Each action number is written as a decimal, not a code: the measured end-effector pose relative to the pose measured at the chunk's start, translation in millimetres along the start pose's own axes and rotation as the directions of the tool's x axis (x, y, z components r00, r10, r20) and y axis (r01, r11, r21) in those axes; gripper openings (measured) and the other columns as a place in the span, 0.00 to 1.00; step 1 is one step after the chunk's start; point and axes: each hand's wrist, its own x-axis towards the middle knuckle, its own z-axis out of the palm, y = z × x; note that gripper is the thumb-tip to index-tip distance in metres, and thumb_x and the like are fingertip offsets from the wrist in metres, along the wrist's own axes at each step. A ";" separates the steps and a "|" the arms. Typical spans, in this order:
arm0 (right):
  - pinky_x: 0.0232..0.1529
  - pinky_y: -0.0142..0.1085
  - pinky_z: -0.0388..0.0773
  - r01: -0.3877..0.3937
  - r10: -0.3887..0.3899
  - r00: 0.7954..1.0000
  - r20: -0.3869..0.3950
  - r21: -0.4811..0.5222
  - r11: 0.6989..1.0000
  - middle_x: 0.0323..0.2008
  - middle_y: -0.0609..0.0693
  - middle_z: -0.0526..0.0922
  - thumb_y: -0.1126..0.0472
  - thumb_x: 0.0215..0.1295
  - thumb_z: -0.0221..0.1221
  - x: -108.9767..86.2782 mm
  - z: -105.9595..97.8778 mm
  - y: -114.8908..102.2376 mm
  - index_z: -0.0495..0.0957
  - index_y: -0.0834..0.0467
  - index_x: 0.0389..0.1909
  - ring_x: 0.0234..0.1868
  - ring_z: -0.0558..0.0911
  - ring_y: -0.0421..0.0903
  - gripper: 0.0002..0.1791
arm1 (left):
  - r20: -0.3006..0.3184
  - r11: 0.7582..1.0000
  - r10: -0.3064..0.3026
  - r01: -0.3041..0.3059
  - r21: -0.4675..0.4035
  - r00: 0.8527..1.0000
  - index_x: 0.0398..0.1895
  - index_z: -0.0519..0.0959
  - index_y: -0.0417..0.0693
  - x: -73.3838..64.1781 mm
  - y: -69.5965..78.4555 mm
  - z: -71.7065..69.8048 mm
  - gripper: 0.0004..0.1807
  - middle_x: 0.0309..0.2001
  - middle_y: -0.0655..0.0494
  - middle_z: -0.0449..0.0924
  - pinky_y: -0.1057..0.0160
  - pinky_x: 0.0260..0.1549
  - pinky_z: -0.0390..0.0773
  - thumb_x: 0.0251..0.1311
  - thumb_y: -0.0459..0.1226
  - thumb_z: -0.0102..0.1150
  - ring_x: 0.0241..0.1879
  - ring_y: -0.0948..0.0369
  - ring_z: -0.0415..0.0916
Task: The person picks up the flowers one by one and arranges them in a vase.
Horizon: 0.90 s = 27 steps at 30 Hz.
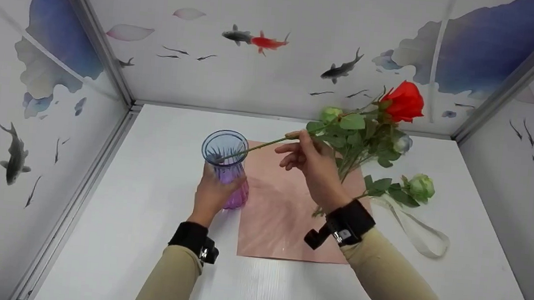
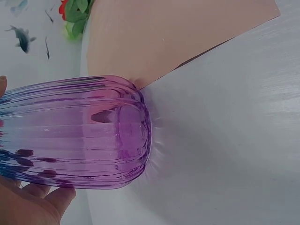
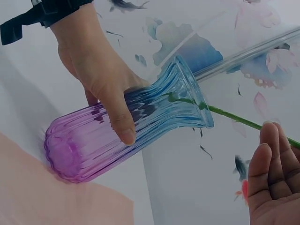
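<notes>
A ribbed glass vase, blue at its flared rim and purple below, stands beside the pink sheet. My left hand grips its side, the thumb in front in the right wrist view. With thumb and fingers, my right hand pinches a thin green flower stem. The stem's lower end reaches through the mouth into the vase. Leaves and other blooms overlap the stem's far end, so I cannot tell which flower it bears. A red rose rises behind that hand.
More stems, leaves and a pale green flower lie at the back right. Another green flower lies nearer, with a loop of white ribbon. Under the right hand is a pink paper sheet. Printed panels enclose the white table.
</notes>
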 end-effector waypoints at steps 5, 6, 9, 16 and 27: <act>0.44 0.39 0.81 0.015 -0.018 0.999 -0.033 -0.075 0.997 0.45 0.61 0.86 0.42 0.77 0.51 1.8 -1.5 -1.3 0.76 0.63 0.60 0.37 0.84 0.50 0.28 | 0.000 1.000 0.002 -0.002 -0.010 1.000 0.81 0.45 0.49 0.0 0.3 -0.2 0.59 0.75 0.43 0.64 0.40 0.68 0.66 0.55 0.59 0.69 0.72 0.44 0.66; 0.44 0.39 0.81 0.026 -0.030 0.999 -0.036 -0.094 0.995 0.44 0.61 0.86 0.43 0.78 0.51 2.6 -1.3 -1.9 0.77 0.63 0.59 0.37 0.84 0.50 0.28 | 0.000 1.000 0.002 -0.002 -0.012 1.000 0.81 0.45 0.49 0.1 0.2 -0.2 0.59 0.75 0.43 0.63 0.39 0.68 0.66 0.55 0.59 0.69 0.72 0.44 0.66; 0.43 0.38 0.82 0.062 -0.068 0.997 -0.038 -0.156 0.986 0.42 0.61 0.87 0.45 0.79 0.51 5.8 1.3 -4.2 0.79 0.62 0.57 0.36 0.85 0.51 0.24 | -0.002 1.000 0.003 -0.003 -0.016 1.000 0.81 0.45 0.50 0.3 -0.1 0.1 0.60 0.75 0.43 0.63 0.39 0.68 0.66 0.54 0.60 0.70 0.72 0.44 0.65; 0.44 0.40 0.83 0.091 -0.090 0.996 0.019 -0.262 0.961 0.41 0.62 0.87 0.47 0.79 0.51 13.5 7.9 -4.5 0.81 0.59 0.55 0.37 0.85 0.53 0.21 | 0.000 1.000 -0.008 0.008 -0.014 1.000 0.81 0.44 0.51 -0.1 0.8 0.6 0.61 0.76 0.44 0.62 0.40 0.69 0.66 0.54 0.61 0.70 0.73 0.46 0.64; 0.46 0.41 0.84 0.018 -0.005 0.999 0.049 -0.263 0.965 0.38 0.61 0.87 0.46 0.78 0.52 22.4 12.6 -1.3 0.79 0.63 0.58 0.38 0.86 0.54 0.25 | 0.010 1.000 -0.021 0.021 0.001 1.000 0.81 0.45 0.51 0.9 2.2 -0.1 0.61 0.75 0.43 0.63 0.39 0.68 0.67 0.53 0.62 0.69 0.72 0.44 0.65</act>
